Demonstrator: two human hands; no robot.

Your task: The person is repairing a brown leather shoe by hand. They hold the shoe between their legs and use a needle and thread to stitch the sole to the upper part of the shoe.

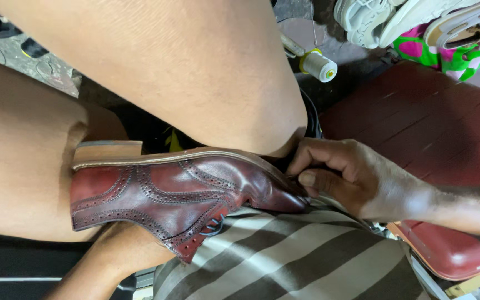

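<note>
Burgundy brogue shoe, glossy perforated leather, right hand pinching its toe, left hand hidden

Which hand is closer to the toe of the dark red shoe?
Right. The right hand pinches at the toe of the dark red brogue shoe; the left arm lies under the heel end, its hand hidden.

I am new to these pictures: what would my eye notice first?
A dark red brogue shoe lies sideways at the centre, wedged between the person's bare legs. The right hand pinches at its toe, from the right. A spool of pale thread sits on the floor above.
</note>
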